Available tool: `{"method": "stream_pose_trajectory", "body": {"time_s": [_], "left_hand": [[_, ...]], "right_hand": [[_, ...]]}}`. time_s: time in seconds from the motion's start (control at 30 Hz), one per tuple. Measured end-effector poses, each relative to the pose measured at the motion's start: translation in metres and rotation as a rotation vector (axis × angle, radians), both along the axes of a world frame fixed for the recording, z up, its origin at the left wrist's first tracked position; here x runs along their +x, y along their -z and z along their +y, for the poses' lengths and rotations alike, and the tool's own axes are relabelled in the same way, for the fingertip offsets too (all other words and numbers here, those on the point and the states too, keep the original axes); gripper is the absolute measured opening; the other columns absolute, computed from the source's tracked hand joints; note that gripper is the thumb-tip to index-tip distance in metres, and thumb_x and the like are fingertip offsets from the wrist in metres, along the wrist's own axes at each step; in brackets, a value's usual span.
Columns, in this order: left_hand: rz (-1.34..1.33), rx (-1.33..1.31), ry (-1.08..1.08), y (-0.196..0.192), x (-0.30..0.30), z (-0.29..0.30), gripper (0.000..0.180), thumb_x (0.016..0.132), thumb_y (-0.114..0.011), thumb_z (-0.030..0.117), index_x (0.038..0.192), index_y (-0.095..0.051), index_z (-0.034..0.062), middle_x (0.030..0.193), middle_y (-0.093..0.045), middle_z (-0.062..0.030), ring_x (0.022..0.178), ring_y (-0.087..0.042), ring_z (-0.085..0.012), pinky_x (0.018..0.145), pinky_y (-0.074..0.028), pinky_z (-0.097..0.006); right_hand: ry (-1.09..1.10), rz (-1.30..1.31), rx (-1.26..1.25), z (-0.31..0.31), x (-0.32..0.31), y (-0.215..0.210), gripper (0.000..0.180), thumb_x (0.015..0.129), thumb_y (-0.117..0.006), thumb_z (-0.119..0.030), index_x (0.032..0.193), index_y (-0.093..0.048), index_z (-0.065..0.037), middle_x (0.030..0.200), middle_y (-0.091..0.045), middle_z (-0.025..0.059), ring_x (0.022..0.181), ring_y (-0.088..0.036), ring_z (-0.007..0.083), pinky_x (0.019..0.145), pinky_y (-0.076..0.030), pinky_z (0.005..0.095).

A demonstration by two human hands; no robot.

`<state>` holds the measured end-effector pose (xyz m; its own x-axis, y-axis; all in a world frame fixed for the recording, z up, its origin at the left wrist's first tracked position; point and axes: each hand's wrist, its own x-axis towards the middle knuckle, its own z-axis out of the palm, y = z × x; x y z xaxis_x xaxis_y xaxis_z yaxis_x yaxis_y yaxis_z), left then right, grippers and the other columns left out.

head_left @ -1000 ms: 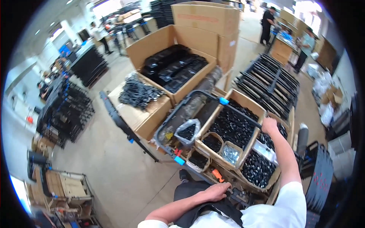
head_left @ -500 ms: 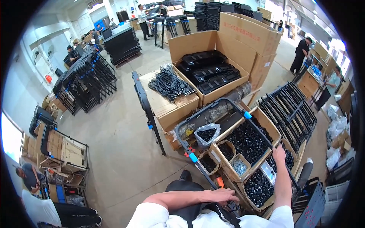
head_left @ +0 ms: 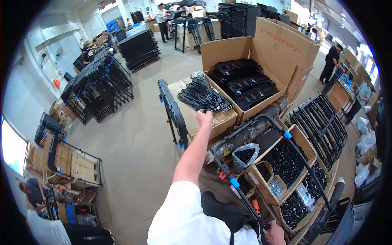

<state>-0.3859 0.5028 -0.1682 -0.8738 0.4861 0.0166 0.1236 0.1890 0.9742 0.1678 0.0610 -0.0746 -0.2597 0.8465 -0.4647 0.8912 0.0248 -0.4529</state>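
Observation:
My left hand (head_left: 205,117) stretches forward to a tangled pile of black cables (head_left: 204,94) on top of a cardboard box (head_left: 224,121). Its fingers are closed at the near edge of the pile, on a cable end. Low in the picture, my right hand (head_left: 273,233) is closed round the near end of a black U-shaped tubular frame (head_left: 222,165). Blue sleeves (head_left: 288,134) sit on the frame's tubes. It slants over bins of small black parts (head_left: 288,159). An orange-handled tool (head_left: 255,206) lies beside the frame's left tube.
An open carton (head_left: 245,107) of black moulded parts stands beyond the frame. A tray of screws (head_left: 276,186) and a plastic bag (head_left: 246,155) of black parts sit among the bins. A black folding frame (head_left: 175,108) stands by the cable box. Frame stacks (head_left: 320,120) lie right; people work farther off.
My left hand has gone from beside the frame's near end to the cables. My right hand has left the frame's right tube for its near left end. The view has shifted.

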Motion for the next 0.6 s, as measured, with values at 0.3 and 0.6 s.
{"method": "stream_pose_trajectory", "body": {"time_s": [0.3,0.6], "left_hand": [[-0.191,-0.485,-0.146,-0.014,-0.056,0.074,0.055,0.088,-0.065,0.024,0.137,-0.063,-0.0014,0.142,-0.065,-0.0252,0.135,-0.061,-0.0426,0.116,-0.045,-0.051],[-0.397,-0.519,-0.058,0.002,-0.116,0.112,0.039,0.087,-0.07,0.014,0.12,-0.075,-0.0051,0.132,-0.073,-0.0224,0.12,-0.072,-0.0345,0.106,-0.054,-0.042]], "right_hand": [[0.432,-0.646,0.178,-0.011,-0.039,0.022,0.06,0.1,-0.061,-0.056,0.09,-0.079,0.0,0.084,-0.076,0.0242,0.082,-0.075,0.043,0.075,-0.058,0.0537],[0.333,-0.631,-0.013,-0.017,-0.053,0.02,0.064,0.074,-0.085,-0.04,0.122,-0.066,-0.003,0.102,-0.076,0.0156,0.099,-0.076,0.0377,0.088,-0.06,0.0482]]}}
